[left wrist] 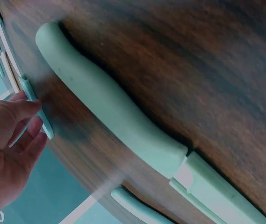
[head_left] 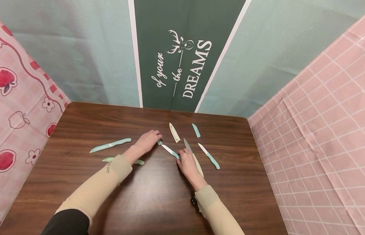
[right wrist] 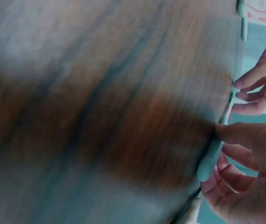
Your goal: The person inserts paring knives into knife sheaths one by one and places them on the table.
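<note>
My left hand (head_left: pixel 147 141) pinches a light blue blade sheath (left wrist: pixel 37 107) between thumb and fingers, low over the table. My right hand (head_left: pixel 188 163) grips the light blue handle (right wrist: pixel 211 158) of a small paring knife. Its pale blade (head_left: pixel 166 148) points left, with the tip right at the sheath's mouth. Just beside my right hand lies a larger knife with a cream handle (head_left: pixel 198 165) and a bare grey blade, partly hidden by the fingers. Beneath my left forearm is a green sheathed knife (left wrist: pixel 109 112), its middle covered by the sleeve in the head view.
A light blue sheathed knife (head_left: pixel 111 144) lies at the left of the brown table (head_left: pixel 153 202). Beyond my hands are a cream sheath (head_left: pixel 174 133) and a small blue sheath (head_left: pixel 196 130). To the right rests an unsheathed blue-handled knife (head_left: pixel 210 157). Cloths hang around the table.
</note>
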Demonstrator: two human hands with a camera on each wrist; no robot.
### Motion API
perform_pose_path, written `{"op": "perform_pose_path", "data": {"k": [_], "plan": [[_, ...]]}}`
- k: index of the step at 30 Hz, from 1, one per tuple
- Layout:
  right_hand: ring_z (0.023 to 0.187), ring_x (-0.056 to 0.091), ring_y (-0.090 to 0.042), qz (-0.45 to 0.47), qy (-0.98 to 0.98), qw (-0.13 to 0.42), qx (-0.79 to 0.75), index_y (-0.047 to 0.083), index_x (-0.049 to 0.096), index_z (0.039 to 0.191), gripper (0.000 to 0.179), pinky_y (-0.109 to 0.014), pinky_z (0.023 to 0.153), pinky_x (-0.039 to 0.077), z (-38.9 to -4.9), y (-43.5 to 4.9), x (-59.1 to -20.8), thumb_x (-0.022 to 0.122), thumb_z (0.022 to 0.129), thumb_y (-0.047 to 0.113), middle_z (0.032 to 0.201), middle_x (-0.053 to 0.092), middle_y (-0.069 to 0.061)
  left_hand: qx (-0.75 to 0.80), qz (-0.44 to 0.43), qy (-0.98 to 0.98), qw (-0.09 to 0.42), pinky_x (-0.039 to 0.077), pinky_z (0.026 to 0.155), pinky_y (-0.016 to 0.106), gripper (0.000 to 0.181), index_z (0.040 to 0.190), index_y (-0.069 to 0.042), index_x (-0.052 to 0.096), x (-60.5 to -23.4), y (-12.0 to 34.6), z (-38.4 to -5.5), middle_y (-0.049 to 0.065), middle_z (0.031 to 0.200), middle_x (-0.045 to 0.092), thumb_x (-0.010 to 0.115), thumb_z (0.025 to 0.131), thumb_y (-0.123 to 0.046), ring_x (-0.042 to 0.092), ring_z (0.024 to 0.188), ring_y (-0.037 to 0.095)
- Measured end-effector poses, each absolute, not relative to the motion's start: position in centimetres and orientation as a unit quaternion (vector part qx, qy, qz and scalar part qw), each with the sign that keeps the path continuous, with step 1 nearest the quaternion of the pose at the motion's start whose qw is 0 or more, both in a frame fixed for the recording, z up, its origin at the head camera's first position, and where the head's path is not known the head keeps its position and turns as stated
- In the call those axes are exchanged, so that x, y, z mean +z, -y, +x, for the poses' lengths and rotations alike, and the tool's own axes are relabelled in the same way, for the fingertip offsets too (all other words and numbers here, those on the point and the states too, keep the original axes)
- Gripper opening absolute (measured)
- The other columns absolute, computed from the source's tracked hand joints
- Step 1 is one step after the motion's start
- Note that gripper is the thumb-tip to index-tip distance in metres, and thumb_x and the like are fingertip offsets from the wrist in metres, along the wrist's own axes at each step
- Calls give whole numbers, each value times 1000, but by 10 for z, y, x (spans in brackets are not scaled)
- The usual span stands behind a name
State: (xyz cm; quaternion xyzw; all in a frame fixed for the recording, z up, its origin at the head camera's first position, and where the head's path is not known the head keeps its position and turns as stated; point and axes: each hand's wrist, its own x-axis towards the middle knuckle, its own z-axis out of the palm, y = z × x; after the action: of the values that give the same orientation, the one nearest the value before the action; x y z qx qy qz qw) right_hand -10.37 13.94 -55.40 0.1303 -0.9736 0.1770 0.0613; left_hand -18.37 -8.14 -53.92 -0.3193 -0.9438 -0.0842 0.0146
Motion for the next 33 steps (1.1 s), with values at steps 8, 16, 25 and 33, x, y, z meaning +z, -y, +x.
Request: {"op": "perform_pose_path", "data": {"k": [8,16,25,33], "plan": [[88,65,-28,128,976,60,169,3,72,98,18,-38,80,54,-103,-138,-553,80,81,6,95,68,-11,-60,-293,954,-1,55,92,45,26,119,-4,64,-536,91,-180,16,120,64,54,97,5,61,111,33],[92,66,-29,124,975,55,177,2,71,100,18,-39,83,55,-103,-138,-553,77,84,4,97,68,-12,-75,-297,952,-6,55,93,45,29,124,0,61,-533,101,-174,21,119,61,53,96,7,64,106,35],[85,64,-28,120,968,73,207,5,69,100,16,-38,78,52,-107,-145,-545,72,85,2,95,75,-8,-115,-293,949,11,54,93,51,20,119,-4,62,-523,107,-169,16,116,61,58,100,-5,66,103,33],[83,61,-25,115,953,77,269,6,68,114,27,-40,72,53,-110,-155,-528,66,87,1,97,70,-11,-142,-298,942,62,57,86,44,20,119,-7,64,-509,110,-163,11,116,66,58,100,-6,65,103,31]]}}
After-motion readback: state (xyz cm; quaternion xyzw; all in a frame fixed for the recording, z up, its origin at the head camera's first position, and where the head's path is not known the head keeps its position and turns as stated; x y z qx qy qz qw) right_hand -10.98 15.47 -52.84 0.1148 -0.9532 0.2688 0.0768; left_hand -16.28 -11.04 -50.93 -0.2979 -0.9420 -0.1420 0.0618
